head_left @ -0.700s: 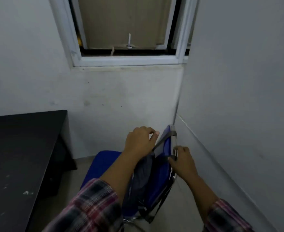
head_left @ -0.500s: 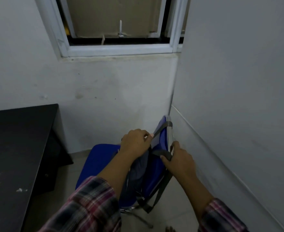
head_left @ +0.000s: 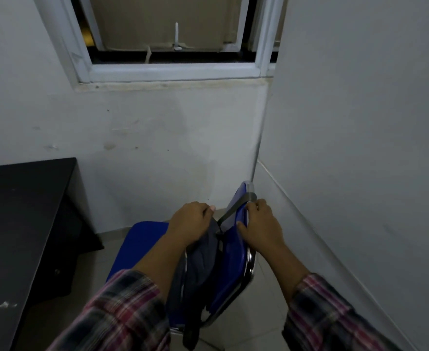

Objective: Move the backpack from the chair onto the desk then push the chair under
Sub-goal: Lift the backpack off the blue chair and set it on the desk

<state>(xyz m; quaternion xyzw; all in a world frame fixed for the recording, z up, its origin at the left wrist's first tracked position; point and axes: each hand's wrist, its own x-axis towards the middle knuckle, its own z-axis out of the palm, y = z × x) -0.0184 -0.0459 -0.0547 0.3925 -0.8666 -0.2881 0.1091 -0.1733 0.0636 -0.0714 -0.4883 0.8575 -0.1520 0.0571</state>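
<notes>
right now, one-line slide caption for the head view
Both hands, left hand and right hand, grip the grey backpack hanging on the blue chair beside the black desk.

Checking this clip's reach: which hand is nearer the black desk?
Left. The left hand grips the backpack on the chair, on the desk side; the right hand sits farther away at the chair back.

desk [head_left: 18,224] top bare at left, wall [head_left: 360,148] crowding chair [head_left: 236,262] at right

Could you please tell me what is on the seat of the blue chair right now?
A dark grey backpack stands on the blue chair, against its backrest, one strap looped over the top. The left hand grips the bag; the right hand is at the strap. Arms hide the seat beneath.
</notes>
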